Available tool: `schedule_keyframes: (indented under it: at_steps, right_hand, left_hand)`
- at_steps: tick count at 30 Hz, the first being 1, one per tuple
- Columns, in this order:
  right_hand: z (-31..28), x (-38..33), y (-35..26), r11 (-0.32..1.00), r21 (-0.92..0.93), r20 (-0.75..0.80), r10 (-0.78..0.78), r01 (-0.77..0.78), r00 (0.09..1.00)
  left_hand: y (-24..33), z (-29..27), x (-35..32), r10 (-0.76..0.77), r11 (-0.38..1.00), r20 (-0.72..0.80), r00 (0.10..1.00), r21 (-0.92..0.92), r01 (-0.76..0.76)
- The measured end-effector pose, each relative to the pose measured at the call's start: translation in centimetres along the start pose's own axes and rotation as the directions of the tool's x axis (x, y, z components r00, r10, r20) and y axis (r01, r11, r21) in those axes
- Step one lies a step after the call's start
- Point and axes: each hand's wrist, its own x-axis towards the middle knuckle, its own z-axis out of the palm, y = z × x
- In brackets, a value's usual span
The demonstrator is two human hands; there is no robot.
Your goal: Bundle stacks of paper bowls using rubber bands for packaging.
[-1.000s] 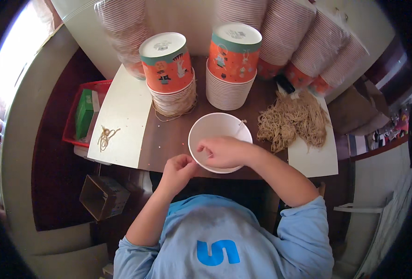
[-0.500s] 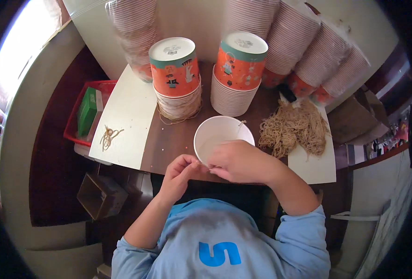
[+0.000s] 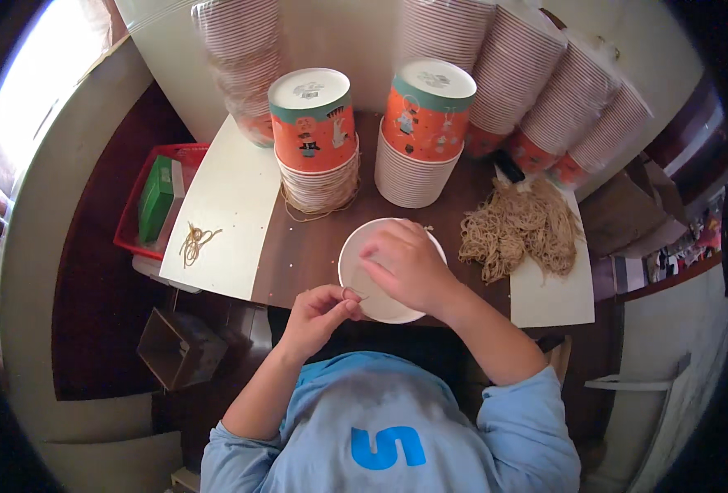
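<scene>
A white paper bucket [image 3: 354, 246] sits near the table's front edge, its mouth turned up toward me. At its near-left rim my left hand [image 3: 321, 319] pinches a thin tan string [image 3: 363, 297] between thumb and fingertips. My right hand [image 3: 413, 267] is over the bucket's mouth, its thumb and fingers slightly apart, and I see nothing between them. It hides much of the bucket's inside and right side. A bit of string [image 3: 429, 228] shows at the far-right rim.
Two upside-down stacks of orange buckets, a left one [image 3: 313, 131] with string round its base and a right one [image 3: 424, 123], stand beyond. A tan string heap [image 3: 524, 230] lies right, loose strings [image 3: 197, 241] left. Wrapped bucket stacks [image 3: 516, 70] line the back. A red basket [image 3: 134, 197] is left.
My right hand has lifted off the near rim and moved over the bucket's mouth, its fingers parting. The bucket has come slightly nearer. My left hand stays at the rim with the string.
</scene>
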Motion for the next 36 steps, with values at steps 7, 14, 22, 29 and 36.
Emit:
schedule_keyframes:
  at_steps: [7,14,22,29,36]
  right_hand:
    - [0.5,-3.5,-0.4,0.999,0.015,0.167,0.034,-0.037,0.985]
    - [1.2,-4.1,-2.0,0.997,-0.041,0.135,0.076,-0.071,0.988]
    - [2.6,-6.9,-6.9,0.922,0.095,0.073,0.368,-0.374,0.927]
    - [5.0,-8.4,-6.2,0.915,-0.223,-0.06,0.33,-0.335,0.942]
    - [7.2,-8.1,-2.8,0.915,0.126,-0.137,0.398,-0.382,0.907]
  left_hand:
    - [0.0,-0.3,0.3,-0.005,0.999,0.024,1.0,-0.047,0.006]
    - [1.5,0.7,-0.4,0.022,0.996,-0.051,0.998,0.089,-0.018]
    - [1.8,2.4,-2.8,0.437,0.434,-0.114,0.892,0.896,-0.098]
    - [-0.6,2.1,-2.4,-0.113,0.993,-0.37,0.922,-0.018,0.114]
    - [-2.0,1.7,-1.8,-0.363,0.823,-0.268,0.892,-0.541,0.173]
